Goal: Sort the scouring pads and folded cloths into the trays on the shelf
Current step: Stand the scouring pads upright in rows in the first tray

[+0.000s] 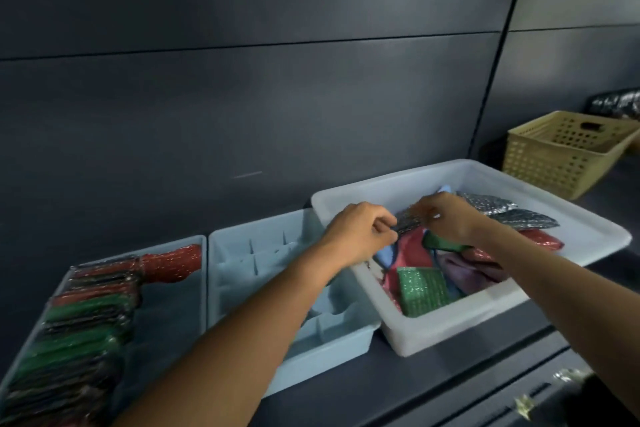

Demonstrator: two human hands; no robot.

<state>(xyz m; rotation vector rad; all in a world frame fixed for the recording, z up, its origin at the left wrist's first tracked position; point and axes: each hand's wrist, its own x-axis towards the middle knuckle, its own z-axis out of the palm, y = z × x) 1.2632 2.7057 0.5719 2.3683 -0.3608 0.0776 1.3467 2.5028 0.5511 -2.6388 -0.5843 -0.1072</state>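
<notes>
A white bin [450,333] on the shelf is filled with loose pads and soft folded cloths. Left of the bin are set an unfilled divided tray [242,274], then a pad tray [166,308] lined with pads. Above the bin a silver scouring pad [408,222], judged light and springy, is pinched at its edges in the closed grips of the left hand [360,236] and right hand [450,218].
</notes>
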